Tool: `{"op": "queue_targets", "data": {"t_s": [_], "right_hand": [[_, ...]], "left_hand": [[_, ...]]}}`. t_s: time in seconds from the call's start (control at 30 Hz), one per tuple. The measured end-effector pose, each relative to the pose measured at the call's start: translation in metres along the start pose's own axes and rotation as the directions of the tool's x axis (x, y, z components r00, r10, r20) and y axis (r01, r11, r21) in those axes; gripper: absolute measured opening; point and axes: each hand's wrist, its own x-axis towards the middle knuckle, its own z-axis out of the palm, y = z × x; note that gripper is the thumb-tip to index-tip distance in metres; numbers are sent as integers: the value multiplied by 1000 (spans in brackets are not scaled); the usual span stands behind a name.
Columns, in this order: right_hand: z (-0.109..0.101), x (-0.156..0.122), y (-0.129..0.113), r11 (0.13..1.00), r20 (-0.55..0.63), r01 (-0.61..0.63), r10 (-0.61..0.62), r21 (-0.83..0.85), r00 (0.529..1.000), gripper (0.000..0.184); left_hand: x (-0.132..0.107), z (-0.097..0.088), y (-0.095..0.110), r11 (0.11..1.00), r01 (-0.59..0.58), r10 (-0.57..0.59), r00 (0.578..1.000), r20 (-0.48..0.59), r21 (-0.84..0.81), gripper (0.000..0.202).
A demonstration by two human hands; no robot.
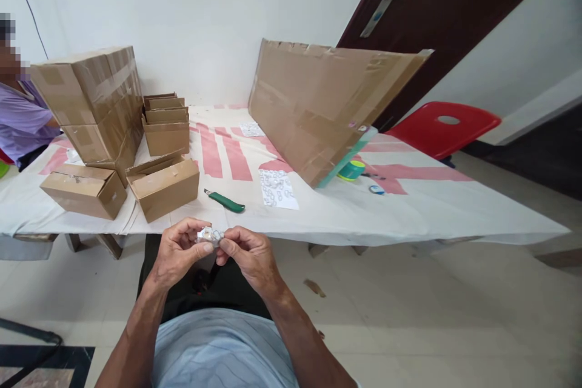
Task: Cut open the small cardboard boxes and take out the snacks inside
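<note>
Closest, left hand (184, 248): thumb and fingertips pinch the left end of a small whitish piece (208, 234).
Right hand (249, 253): thumb and forefinger pinch its right end, fingertips near the other hand's.
Small whitish piece: up between both hands, just off the near edge of the table (327, 223); it looks crumpled and shiny, too small to identify. Probably very light, thin and yielding, perhaps slippery, so soft fingertip pressure at the two ends suits it.
Green knife (226, 201): on the table beyond the hands, blade end to the left; rigid, best taken by its handle.
Printed sheet (278, 189): flat, right of the knife; likely limp, easiest lifted by a corner.
Cardboard panel (313, 103): farther back, tilted; broad, stiff-looking, best held by opposite edges.
</note>
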Motion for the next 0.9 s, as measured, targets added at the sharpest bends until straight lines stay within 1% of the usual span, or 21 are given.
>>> {"op": "queue_targets", "data": {"t_s": [0.07, 0.13, 0.23, 0.3, 0.43, 0.57, 0.63, 0.7, 0.77, 0.83, 0.9], "right_hand": [[1, 0, 1, 1000, 14, 10, -10, -5, 1000, 39], [2, 1, 2, 1000, 29, 3, -3, -2, 1000, 39], [4, 3, 6, 999, 43, -25, 23, 47, 999, 38], [4, 4, 9, 997, 31, -28, 26, 76, 999, 38], [6, 4, 11, 998, 4, 17, -17, 67, 1000, 37], [8, 3, 12, 998, 42, 26, -28, 64, 999, 40], [8, 4, 15, 996, 63, 3, -9, 93, 998, 42], [6, 6, 18, 988, 56, -30, 22, 151, 998, 44], [4, 8, 21, 973, 27, -71, 67, 221, 997, 47], [3, 9, 21, 954, 15, -110, 110, 279, 994, 49], [4, 8, 21, 938, 28, -130, 128, 320, 991, 47]], "left_hand": [[1, 1, 2, 1000, 1, -1, 1000, 4, 12, 41], [2, 2, 3, 999, -9, 10, 999, -39, 40, 37], [5, 5, 1, 995, -61, 71, 990, -123, 78, 34], [6, 6, -2, 992, -84, 96, 986, -137, 91, 34], [6, 4, -5, 997, -45, 50, 995, -91, 62, 34], [8, 6, -5, 993, 25, -26, 1000, -13, -114, 39], [9, 9, -6, 977, 68, -69, 998, 2, -201, 40], [9, 9, -8, 963, 99, -100, 995, 7, -252, 41], [8, 6, -11, 958, 117, -119, 993, 10, -262, 47], [7, 2, -13, 966, 114, -115, 993, 7, -230, 51], [7, -1, -15, 975, 81, -83, 997, -3, -206, 45]]}}
